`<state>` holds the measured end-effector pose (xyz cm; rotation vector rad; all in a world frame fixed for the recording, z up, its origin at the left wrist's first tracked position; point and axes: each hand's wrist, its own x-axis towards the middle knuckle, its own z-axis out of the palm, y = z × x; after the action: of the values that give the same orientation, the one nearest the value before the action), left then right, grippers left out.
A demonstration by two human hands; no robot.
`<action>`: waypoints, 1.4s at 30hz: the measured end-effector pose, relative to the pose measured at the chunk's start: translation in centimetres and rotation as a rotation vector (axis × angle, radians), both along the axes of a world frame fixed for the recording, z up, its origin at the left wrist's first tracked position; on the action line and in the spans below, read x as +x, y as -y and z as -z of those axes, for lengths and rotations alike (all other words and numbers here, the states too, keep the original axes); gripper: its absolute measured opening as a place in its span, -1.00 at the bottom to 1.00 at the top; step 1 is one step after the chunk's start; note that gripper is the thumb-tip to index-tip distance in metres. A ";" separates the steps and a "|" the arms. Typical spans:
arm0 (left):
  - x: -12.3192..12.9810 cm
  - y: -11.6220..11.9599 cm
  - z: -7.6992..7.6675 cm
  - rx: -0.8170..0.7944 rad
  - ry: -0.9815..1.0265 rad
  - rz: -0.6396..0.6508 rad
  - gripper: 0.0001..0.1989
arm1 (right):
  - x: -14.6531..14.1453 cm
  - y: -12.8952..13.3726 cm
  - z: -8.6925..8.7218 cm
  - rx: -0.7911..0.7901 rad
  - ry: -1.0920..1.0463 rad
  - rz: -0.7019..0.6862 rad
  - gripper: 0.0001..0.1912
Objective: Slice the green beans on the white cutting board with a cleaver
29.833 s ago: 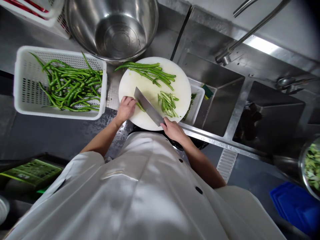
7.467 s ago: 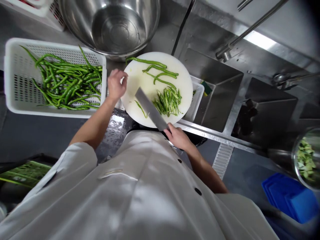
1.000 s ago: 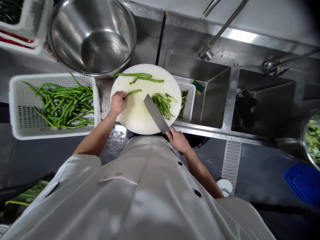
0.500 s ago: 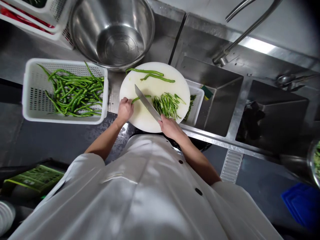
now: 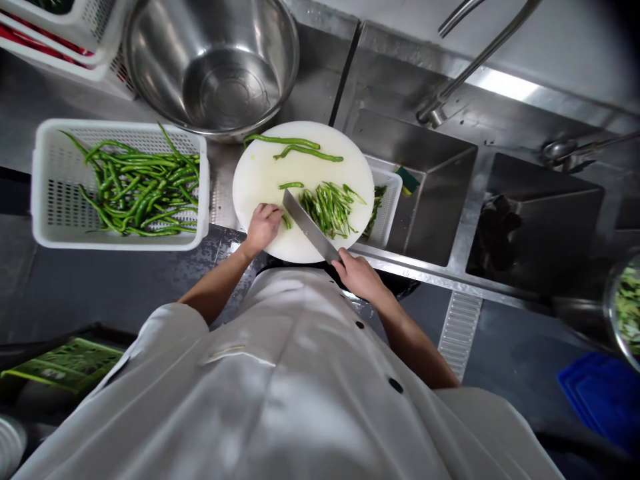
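Observation:
My right hand [image 5: 357, 272] is closed round the handle of a kitchen knife [image 5: 311, 228], its blade slanting up and left over a round white cutting board [image 5: 260, 177]. My left hand [image 5: 265, 225] is closed at the board's left edge on a green chili pepper [image 5: 287, 221], whose end pokes out toward the blade. Above the knife tip lies a short pepper piece [image 5: 291, 185]. Right of the blade is a heap of sliced pepper [image 5: 327, 208]. Two long whole peppers [image 5: 305, 152] rest at the top of the board.
Left of the board stands a white basket [image 5: 45, 180] of long green peppers. Behind it is a large steel bowl [image 5: 220, 87]. A smaller white basket [image 5: 387, 207] sits partly under the board, beside the sink [image 5: 430, 200]. A faucet [image 5: 475, 70] arches over the sink.
A short pepper piece now lies separate on the board. My left hand has moved right and down with the remaining pepper. The knife has moved down and right.

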<state>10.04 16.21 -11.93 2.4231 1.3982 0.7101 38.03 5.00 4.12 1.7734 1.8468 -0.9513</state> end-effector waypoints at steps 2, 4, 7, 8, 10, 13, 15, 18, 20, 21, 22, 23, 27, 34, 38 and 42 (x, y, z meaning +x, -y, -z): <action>0.1 0.1 0.3 0.004 -0.003 0.019 -0.72 | -0.1 0.6 -0.9 -0.028 0.031 -0.010 -0.59; 0.0 0.0 0.3 0.005 -0.005 0.043 -0.73 | -0.3 0.8 -1.8 -0.039 0.033 -0.002 -0.62; -0.1 0.0 0.2 0.027 -0.021 0.064 -0.73 | -0.4 0.9 -3.0 -0.055 0.005 0.004 -0.65; 0.0 0.0 0.2 0.044 -0.034 0.061 -0.73 | -0.5 1.0 -3.3 -0.062 -0.010 0.002 -0.65; 0.1 0.1 0.3 0.075 -0.060 0.055 -0.73 | -0.8 1.0 -3.3 -0.077 -0.050 0.008 -0.67; 0.2 0.3 0.4 0.068 -0.068 0.069 -0.71 | -2.2 0.5 -1.4 -0.065 -0.115 0.045 -0.68; 0.1 0.2 0.4 0.032 -0.051 0.077 -0.72 | -3.1 -0.1 0.5 -0.016 -0.136 0.078 -0.66; -0.4 -0.4 0.3 -0.023 0.008 0.048 -0.72 | -3.3 -1.1 3.0 0.041 -0.170 0.132 -0.61; -0.9 -1.0 0.1 -0.052 0.030 0.049 -0.71 | -2.4 -1.4 3.6 0.029 -0.201 0.164 -0.61; -1.2 -1.3 0.0 -0.062 0.026 0.065 -0.70 | -1.8 -1.4 3.6 0.022 -0.206 0.176 -0.61; -1.5 -1.5 -0.1 -0.068 0.017 0.084 -0.71 | -1.2 -1.3 3.4 0.024 -0.200 0.180 -0.61; -1.7 -1.7 -0.2 -0.067 0.009 0.096 -0.71 | -0.6 -1.0 3.1 0.038 -0.182 0.176 -0.61; -2.3 -1.1 -0.4 -0.038 0.002 0.041 -0.69 | 0.3 0.3 1.4 0.084 -0.045 0.110 -0.58; -2.5 1.2 0.3 -0.099 -0.024 0.122 -0.62 | -0.7 1.4 -0.1 0.005 0.021 -0.028 -0.60; -2.4 1.4 -0.1 -0.111 -0.008 0.160 -0.66 | -0.9 1.7 -0.1 -0.016 0.026 -0.062 -0.61; -2.4 1.5 -0.2 -0.092 -0.031 0.153 -0.66 | -1.0 1.7 -1.3 -0.019 0.048 -0.091 -0.61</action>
<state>7.69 14.70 -11.77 2.4458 1.2119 0.5618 37.05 3.32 5.46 1.6715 1.8654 -0.8823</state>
